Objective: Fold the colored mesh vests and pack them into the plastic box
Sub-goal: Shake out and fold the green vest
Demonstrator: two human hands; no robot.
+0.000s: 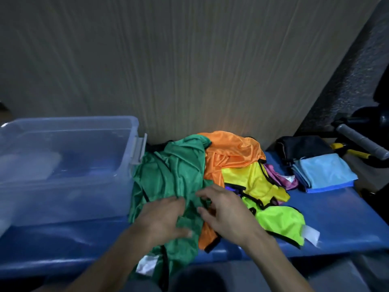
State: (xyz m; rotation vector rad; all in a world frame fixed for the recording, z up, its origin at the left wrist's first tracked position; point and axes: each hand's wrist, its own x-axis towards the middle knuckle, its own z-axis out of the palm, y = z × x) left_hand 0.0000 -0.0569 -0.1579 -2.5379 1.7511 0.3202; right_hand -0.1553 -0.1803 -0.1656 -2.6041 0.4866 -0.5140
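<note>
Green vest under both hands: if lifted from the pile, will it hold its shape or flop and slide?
The green vest lies crumpled in loose folds and hangs over the blue bench edge, so it will probably flop. Its shiny fabric looks slippery and light. It overlaps the orange vest, which may drag along.

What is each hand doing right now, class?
Left hand: open, fingers spread, resting on the green vest.
Right hand: fingers loosely curled at the green vest; grip cannot be told.

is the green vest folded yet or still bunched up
Still bunched: the green vest lies crumpled on the pile, both hands, left hand and right hand, on it.
</note>
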